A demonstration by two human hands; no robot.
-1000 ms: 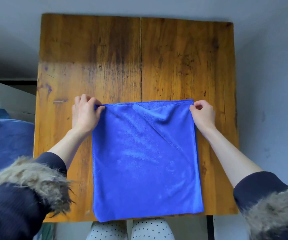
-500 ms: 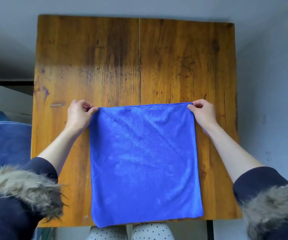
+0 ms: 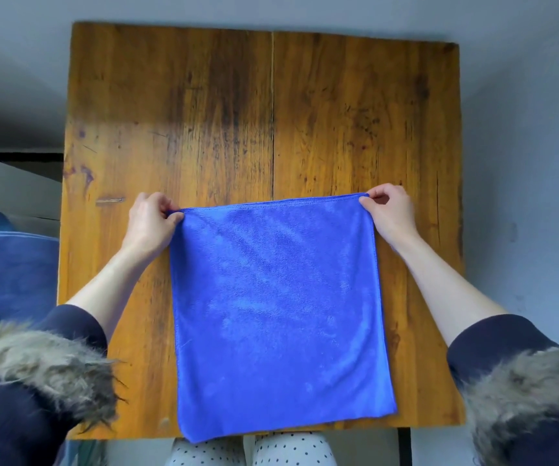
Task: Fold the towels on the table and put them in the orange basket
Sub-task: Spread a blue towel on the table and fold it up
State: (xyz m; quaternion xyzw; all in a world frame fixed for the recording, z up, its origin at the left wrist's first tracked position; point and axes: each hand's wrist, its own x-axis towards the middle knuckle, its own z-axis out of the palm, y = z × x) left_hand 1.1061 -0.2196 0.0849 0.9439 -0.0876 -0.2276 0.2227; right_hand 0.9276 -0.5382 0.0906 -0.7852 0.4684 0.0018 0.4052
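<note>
A blue towel [image 3: 278, 314] lies spread flat on the near half of the wooden table [image 3: 237, 112], its near edge hanging a little over the front of the table. My left hand [image 3: 148, 223] pinches the towel's far left corner. My right hand [image 3: 389, 213] pinches its far right corner. The far edge is stretched straight between the two hands. No orange basket is in view.
A dark blue fabric object [image 3: 9, 277] sits beyond the table's left edge, with a white surface [image 3: 2, 186] behind it. My knees in dotted trousers [image 3: 251, 449] show below the table's front edge. Grey floor surrounds the table.
The towel's far edge, slack and creased a second ago, is now pulled taut and straight. Both hands kept their grip on the corners and shifted slightly apart.
</note>
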